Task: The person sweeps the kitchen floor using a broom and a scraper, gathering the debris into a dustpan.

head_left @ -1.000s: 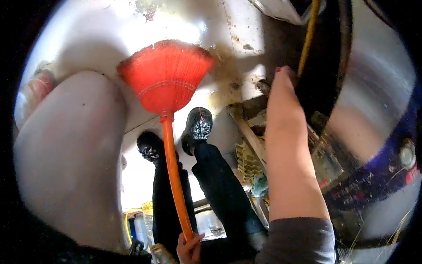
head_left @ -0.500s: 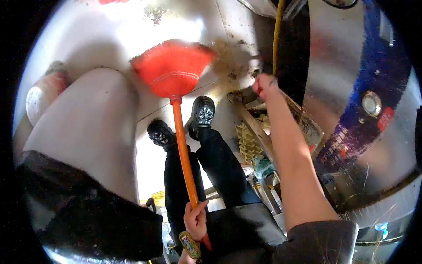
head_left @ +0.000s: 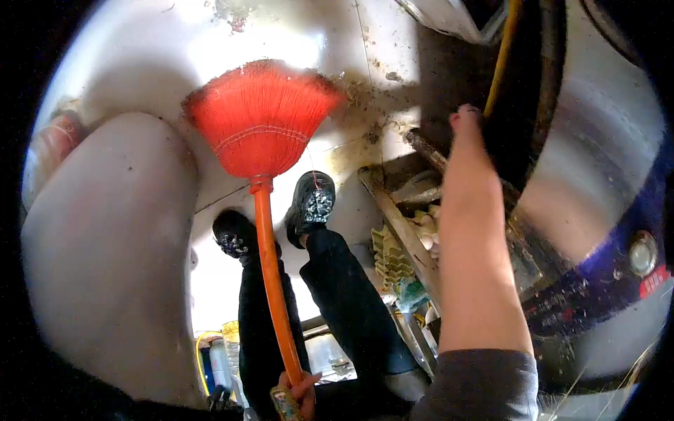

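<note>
Broom (head_left: pixel 267 151) looks light, bristles (head_left: pixel 265 105) soft, handle (head_left: pixel 274 281) stiff; grip at six o'clock, where your left hand's (head_left: pixel 305 394) fingers wrap. Right hand (head_left: pixel 466 121), two o'clock: can't tell fingers.

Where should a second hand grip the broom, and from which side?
Probably mid-shaft on the orange handle, from above, fingers wrapping across: that stretch is slim and bare, between the flared red bristles and the left hand near the bottom, with the legs beneath.
</note>
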The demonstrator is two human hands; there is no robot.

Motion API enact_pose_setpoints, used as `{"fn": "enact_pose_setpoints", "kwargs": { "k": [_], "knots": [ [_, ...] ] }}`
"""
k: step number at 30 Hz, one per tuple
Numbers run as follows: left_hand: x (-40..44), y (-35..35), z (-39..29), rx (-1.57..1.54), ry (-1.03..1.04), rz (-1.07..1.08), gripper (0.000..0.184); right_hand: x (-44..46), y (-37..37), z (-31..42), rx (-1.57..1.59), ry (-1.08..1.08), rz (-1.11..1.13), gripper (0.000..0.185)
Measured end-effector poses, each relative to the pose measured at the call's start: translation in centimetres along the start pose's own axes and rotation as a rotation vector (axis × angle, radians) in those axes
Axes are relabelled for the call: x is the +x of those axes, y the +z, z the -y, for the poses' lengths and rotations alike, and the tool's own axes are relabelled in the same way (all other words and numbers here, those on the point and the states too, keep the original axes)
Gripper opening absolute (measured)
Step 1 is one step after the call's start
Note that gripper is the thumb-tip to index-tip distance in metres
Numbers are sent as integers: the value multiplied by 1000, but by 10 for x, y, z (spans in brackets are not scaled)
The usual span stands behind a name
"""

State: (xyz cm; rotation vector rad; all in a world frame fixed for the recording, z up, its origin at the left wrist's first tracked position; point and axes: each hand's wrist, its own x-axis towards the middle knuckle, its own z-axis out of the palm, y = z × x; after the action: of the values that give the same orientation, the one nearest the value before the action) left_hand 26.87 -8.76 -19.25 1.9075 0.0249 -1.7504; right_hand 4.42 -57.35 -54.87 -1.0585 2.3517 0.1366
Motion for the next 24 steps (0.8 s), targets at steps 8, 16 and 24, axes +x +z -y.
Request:
{"fn": "enact_pose_setpoints", "kwargs": {
  "k": [8,16,24],
  "knots": [
    [-16,-10,12,-180,-159,33,23,63,-3,-47,-223,55,256,26],
    [-22,-18,29,30,166,5,29,-242,-20,-6,-156,-23,511,5],
    [-14,-25,9,4,16,-7,21,-118,35,19,-1489,-607,160,16]
  ]
}}
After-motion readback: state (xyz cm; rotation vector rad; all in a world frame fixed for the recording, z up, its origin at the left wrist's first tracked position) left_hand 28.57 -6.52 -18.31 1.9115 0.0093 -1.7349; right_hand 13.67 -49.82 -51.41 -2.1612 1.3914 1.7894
